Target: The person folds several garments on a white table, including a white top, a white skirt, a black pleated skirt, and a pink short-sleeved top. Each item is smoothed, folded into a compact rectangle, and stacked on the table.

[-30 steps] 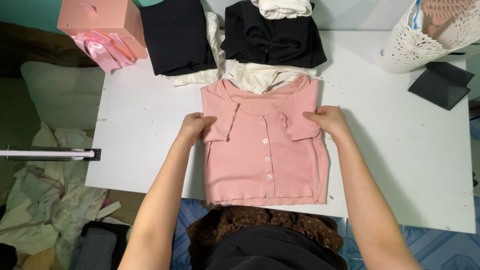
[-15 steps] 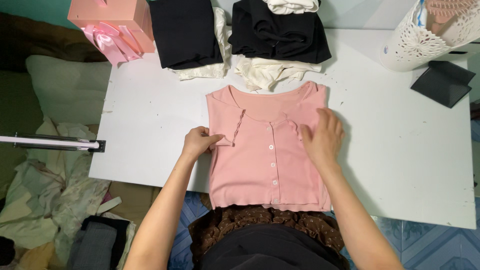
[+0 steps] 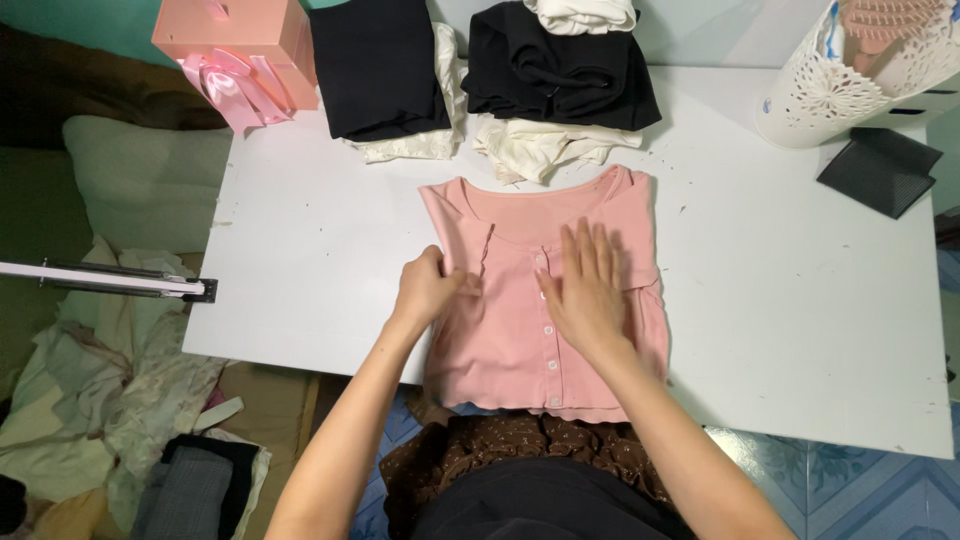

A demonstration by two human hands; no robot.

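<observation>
Pink ribbed button-front top (image 3: 520, 330): folded, centre of white tabletop (image 3: 800, 330). Left hand (image 3: 428, 290) fingers pinch its left fold; right hand (image 3: 590, 290) lies flat, fingers spread. Pink gift box (image 3: 235, 40) with satin bow at 11 o'clock; white lattice plastic basket (image 3: 850, 85) at 1 o'clock.

pink gift box (image 3: 235, 40) with ribbon, table's far-left corner

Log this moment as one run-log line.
left hand: grips pink top at its left edge | right hand: flat on its button front | top: lies on white table
</observation>
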